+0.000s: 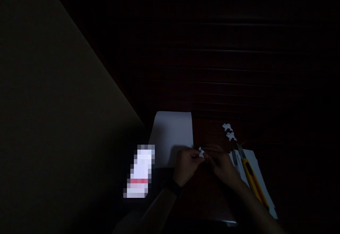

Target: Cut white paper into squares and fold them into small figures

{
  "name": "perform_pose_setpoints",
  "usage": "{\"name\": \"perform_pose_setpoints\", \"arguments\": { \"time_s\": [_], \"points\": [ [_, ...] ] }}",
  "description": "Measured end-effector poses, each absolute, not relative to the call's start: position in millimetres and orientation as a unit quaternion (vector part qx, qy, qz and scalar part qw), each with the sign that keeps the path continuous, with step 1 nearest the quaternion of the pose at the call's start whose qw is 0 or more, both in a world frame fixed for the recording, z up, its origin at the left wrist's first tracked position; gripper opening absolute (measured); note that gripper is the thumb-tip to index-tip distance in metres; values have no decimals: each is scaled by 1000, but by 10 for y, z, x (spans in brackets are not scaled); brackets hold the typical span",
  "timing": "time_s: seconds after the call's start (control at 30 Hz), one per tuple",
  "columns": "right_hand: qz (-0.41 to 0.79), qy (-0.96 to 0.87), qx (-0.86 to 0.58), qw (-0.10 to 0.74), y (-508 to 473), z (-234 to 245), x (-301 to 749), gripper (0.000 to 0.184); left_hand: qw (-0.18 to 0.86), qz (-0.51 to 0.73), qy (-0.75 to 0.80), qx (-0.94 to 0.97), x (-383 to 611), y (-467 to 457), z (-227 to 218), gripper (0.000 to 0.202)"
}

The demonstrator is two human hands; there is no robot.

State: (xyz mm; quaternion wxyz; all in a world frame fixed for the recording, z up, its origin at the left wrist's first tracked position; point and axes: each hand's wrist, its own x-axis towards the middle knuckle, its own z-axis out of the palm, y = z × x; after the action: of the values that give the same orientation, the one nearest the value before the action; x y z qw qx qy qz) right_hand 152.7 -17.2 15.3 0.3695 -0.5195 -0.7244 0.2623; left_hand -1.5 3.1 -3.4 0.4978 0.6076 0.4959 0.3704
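Between my two hands is a small folded piece of white paper [201,153], pinched at the fingertips. My left hand [186,163], with a dark band at the wrist, grips it from the left, fingers closed. My right hand [221,162] holds its right side, thumb and fingers pressed together. The exact shape of the fold is partly covered by the fingers. Beyond my right hand lie a few small folded paper pieces [230,135] in a short row. A white sheet [172,127] lies flat behind my left hand.
A yellow utility knife [252,180], blade out, rests on a stack of white paper [261,177] at the right, beside my right forearm. A bright, pixelated screen [140,172] stands at the left. A pale wall [66,102] borders the dark wooden table [204,198]. The scene is dim.
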Motion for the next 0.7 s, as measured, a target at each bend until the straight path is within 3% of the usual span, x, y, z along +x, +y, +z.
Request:
{"name": "perform_pose_setpoints", "arguments": {
  "time_s": [0.23,0.47,0.7],
  "points": [
    [309,-683,-543,379,-161,166,1553,21,585,342,438,591,-84,70,65,15],
    [459,-580,-556,381,-177,228,1589,23,723,323,434,430,-95,44,8,36],
    [439,-610,-539,381,-167,218,1568,24,756,337,436,354,-14,3,12,39]
  ]
}}
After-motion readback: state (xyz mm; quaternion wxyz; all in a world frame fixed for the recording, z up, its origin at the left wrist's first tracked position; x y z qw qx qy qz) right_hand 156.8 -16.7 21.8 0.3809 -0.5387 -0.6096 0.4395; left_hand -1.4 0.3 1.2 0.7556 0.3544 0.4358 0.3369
